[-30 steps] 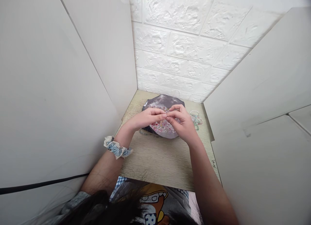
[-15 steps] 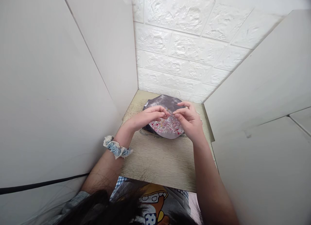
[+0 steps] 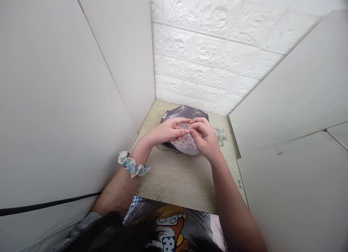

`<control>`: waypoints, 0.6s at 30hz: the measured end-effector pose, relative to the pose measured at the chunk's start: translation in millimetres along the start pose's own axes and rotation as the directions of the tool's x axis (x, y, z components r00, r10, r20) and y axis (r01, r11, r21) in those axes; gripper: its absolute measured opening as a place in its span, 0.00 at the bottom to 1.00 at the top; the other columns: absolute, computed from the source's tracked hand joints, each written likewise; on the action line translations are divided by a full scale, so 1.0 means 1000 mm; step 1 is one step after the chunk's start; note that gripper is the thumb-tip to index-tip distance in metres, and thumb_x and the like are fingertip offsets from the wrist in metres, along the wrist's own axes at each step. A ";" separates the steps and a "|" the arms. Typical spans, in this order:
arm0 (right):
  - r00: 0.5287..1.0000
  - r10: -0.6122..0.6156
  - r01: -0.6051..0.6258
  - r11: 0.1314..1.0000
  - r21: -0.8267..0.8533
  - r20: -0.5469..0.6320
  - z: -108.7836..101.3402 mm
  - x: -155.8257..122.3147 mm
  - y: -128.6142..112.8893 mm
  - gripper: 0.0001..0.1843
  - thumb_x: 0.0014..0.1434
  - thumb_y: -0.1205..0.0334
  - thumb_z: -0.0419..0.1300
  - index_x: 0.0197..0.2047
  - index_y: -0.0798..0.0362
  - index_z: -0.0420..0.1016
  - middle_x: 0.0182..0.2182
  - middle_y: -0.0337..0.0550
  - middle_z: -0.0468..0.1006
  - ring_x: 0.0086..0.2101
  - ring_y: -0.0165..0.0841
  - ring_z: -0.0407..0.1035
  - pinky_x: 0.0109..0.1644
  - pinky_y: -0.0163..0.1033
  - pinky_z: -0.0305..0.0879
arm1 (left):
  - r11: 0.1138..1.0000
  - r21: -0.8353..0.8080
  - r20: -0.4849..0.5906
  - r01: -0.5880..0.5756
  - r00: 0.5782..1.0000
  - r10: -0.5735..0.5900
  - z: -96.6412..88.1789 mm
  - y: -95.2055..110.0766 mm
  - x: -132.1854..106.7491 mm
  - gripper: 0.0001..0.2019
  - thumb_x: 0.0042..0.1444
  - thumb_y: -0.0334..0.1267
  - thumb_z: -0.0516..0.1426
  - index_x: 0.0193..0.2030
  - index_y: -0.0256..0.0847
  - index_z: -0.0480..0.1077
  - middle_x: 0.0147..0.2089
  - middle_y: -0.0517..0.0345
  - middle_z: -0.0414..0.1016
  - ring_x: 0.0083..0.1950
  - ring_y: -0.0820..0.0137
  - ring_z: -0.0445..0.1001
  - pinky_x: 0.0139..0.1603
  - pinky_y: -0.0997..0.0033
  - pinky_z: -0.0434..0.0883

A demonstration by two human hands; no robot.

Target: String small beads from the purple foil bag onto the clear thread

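Observation:
My left hand (image 3: 165,131) reaches in from the left, fingers long and thumb tip brought against my right hand's fingertips. My right hand (image 3: 204,137) bends its fingers into a pinch there. Whatever lies between the fingertips is too small to make out. Just below both hands, a grey, shiny pouch (image 3: 187,111) is spread on the table, with many small pink, white and red beads (image 3: 186,142) on it. My hands hide part of the beads.
Strings of pale green and white beads (image 3: 220,134) lie right of the pouch. Tiny shiny bits (image 3: 239,184) sit by the right edge of the wooden table (image 3: 176,176). White panels (image 3: 130,81) flank it, with a white brick-patterned wall (image 3: 201,67) behind.
My right hand has moved left and slightly down, and its fingertips now meet those of my left hand. The bead strings at the right have come into fuller view.

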State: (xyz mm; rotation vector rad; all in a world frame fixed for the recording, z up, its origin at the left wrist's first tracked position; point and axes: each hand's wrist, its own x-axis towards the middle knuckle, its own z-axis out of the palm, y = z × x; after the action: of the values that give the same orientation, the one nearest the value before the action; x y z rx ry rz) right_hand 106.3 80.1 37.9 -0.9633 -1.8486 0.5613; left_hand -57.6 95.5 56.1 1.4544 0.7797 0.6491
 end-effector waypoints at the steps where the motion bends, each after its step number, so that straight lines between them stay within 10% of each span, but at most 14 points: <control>1: 1.000 0.007 -0.007 1.000 0.010 -0.013 -0.001 0.000 0.000 0.05 0.54 0.63 0.52 0.30 0.51 0.68 0.36 0.43 0.65 0.40 0.31 0.63 0.43 0.39 0.61 | 1.000 0.021 -0.013 -0.001 1.000 0.001 -0.001 0.000 0.000 0.20 0.48 0.46 0.56 0.46 0.38 0.66 0.18 0.66 0.56 0.18 0.83 0.51 0.18 0.78 0.50; 5: 0.999 0.008 -0.009 1.000 -0.029 -0.043 -0.005 0.002 0.004 0.06 0.55 0.62 0.51 0.30 0.52 0.67 0.36 0.42 0.66 0.38 0.30 0.63 0.40 0.36 0.60 | 0.995 0.098 -0.116 -0.009 0.993 0.021 0.000 0.000 0.002 0.13 0.45 0.46 0.56 0.27 0.35 0.70 0.19 0.65 0.57 0.20 0.83 0.51 0.19 0.79 0.50; 11: 0.979 0.203 -0.189 0.873 -0.450 -0.017 -0.005 0.004 0.026 0.12 0.58 0.65 0.43 0.33 0.54 0.67 0.31 0.43 0.69 0.34 0.31 0.63 0.39 0.36 0.58 | 0.997 0.054 -0.400 0.054 0.916 -0.028 0.002 0.002 0.004 0.11 0.44 0.43 0.55 0.27 0.36 0.69 0.16 0.68 0.53 0.17 0.82 0.49 0.19 0.78 0.50; 18: 0.810 0.571 -0.255 0.546 -0.798 0.132 0.010 0.000 0.036 0.18 0.50 0.80 0.40 0.35 0.59 0.68 0.39 0.52 0.67 0.33 0.33 0.65 0.36 0.35 0.58 | 1.000 0.005 -0.495 0.009 0.869 -0.006 -0.002 -0.001 0.006 0.12 0.43 0.44 0.55 0.29 0.36 0.69 0.19 0.66 0.58 0.18 0.82 0.54 0.19 0.79 0.54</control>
State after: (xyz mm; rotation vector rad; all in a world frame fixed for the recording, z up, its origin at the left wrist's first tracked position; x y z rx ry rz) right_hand 110.7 101.9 7.3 -2.0473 -2.2574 0.2298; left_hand -55.6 101.1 54.4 1.2998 1.1849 1.0379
